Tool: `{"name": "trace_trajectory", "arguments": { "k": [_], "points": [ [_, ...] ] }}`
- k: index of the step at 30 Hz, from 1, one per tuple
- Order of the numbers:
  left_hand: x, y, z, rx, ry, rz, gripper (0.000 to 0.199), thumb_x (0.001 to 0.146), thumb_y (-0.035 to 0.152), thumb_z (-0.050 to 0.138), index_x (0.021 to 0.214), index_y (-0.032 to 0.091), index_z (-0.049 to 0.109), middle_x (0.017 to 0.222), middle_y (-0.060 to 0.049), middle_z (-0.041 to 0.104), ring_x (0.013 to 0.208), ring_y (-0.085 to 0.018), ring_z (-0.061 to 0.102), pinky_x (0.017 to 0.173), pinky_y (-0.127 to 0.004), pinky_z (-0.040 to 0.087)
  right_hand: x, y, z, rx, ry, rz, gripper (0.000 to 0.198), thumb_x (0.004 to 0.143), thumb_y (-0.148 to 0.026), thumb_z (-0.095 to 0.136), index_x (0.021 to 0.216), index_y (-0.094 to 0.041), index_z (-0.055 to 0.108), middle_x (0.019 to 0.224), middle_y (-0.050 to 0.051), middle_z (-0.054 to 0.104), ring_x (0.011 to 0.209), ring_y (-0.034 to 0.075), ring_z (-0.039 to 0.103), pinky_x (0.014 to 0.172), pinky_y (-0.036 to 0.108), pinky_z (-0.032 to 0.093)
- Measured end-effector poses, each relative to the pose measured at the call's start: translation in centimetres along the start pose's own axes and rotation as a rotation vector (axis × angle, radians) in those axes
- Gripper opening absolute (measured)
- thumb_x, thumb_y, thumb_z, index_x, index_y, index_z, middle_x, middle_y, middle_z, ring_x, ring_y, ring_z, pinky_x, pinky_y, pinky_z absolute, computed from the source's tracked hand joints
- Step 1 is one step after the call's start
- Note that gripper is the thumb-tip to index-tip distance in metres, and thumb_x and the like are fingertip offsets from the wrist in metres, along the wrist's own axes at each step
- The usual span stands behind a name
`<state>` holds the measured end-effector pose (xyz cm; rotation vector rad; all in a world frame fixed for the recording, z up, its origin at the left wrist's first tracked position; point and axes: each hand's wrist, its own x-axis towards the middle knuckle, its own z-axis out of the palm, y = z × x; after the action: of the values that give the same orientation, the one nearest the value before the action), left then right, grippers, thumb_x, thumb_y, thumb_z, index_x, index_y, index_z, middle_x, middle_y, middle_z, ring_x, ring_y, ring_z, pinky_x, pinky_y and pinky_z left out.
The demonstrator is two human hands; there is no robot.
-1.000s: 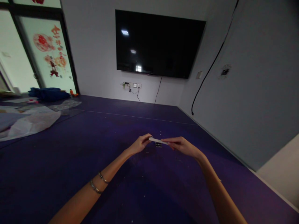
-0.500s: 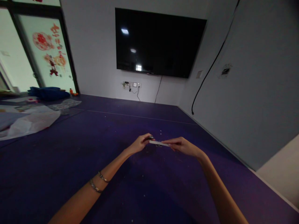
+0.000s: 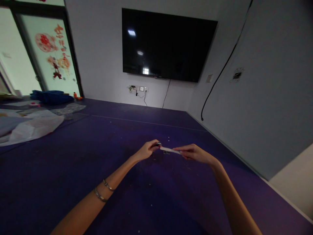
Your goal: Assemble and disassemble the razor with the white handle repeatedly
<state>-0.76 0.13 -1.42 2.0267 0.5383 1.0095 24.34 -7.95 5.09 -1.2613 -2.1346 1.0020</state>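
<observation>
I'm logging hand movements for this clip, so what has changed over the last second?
The right hand and the thin white strip it holds have shifted slightly right, relative to the left hand. A small dark item at the left fingers shows more clearly now. Whether those fingers let go of the strip is unclear. The left hand and wall television stayed put.

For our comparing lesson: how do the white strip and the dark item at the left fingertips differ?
The white strip is pale; the dark item is blackish. The strip looks long and thin; the item shows small, its shape unclear. The right hand grips the strip; the left hand holds the item. Both are held above the purple floor.
</observation>
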Motion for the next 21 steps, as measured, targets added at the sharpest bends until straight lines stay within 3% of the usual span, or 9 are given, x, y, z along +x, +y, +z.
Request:
{"name": "trace_trajectory", "arguments": {
  "k": [4,9,13,17,21],
  "points": [
    [0.1,0.0,0.2,-0.192,0.061,-0.101,0.012,0.083,0.026,0.054,0.088,0.015,0.053,0.085,-0.006,0.063,0.077,-0.015,0.062,0.073,-0.028,0.047,-0.1,0.3,-0.1,0.052,0.049,0.007,0.047,0.082,-0.046,0.051,0.12,-0.02,0.059,0.06,-0.003,0.045,0.051,0.007,0.035,0.048,0.021,0.028],
    [0.0,1.0,0.8,-0.381,-0.012,-0.469,0.017,0.082,0.026,0.053,0.092,0.014,0.046,0.077,-0.009,0.067,0.058,-0.017,0.065,0.052,-0.028,0.049,0.7,1.1,0.2,0.013,0.182,-0.024,0.051,0.082,-0.045,0.052,0.126,-0.019,0.053,0.063,-0.001,0.055,0.051,0.008,0.041,0.048,0.021,0.032],
    [-0.1,1.3,0.8,-0.5,-0.125,-0.641,0.016,0.08,0.025,0.055,0.088,0.012,0.049,0.076,-0.012,0.069,0.061,-0.021,0.067,0.056,-0.033,0.051,1.7,1.5,1.0,-0.079,0.292,-0.072,0.047,0.082,-0.043,0.051,0.121,-0.018,0.058,0.082,0.005,0.067,0.068,0.014,0.055,0.062,0.026,0.043],
    [-0.2,1.1,0.6,-0.579,-0.167,-0.724,0.014,0.079,0.023,0.057,0.082,0.01,0.053,0.074,-0.014,0.069,0.064,-0.021,0.067,0.063,-0.036,0.051,2.6,2.5,1.9,-0.078,0.311,-0.121,0.041,0.083,-0.039,0.05,0.117,-0.019,0.061,0.114,0.009,0.064,0.097,0.022,0.059,0.083,0.034,0.045],
    [-0.2,1.0,0.7,-0.636,-0.192,-0.741,0.015,0.078,0.023,0.059,0.079,0.009,0.055,0.076,-0.015,0.07,0.066,-0.021,0.068,0.066,-0.036,0.051,3.1,3.3,2.5,-0.067,0.281,-0.139,0.04,0.084,-0.038,0.05,0.117,-0.019,0.061,0.117,0.008,0.063,0.104,0.023,0.058,0.089,0.037,0.043]
  ]
}}
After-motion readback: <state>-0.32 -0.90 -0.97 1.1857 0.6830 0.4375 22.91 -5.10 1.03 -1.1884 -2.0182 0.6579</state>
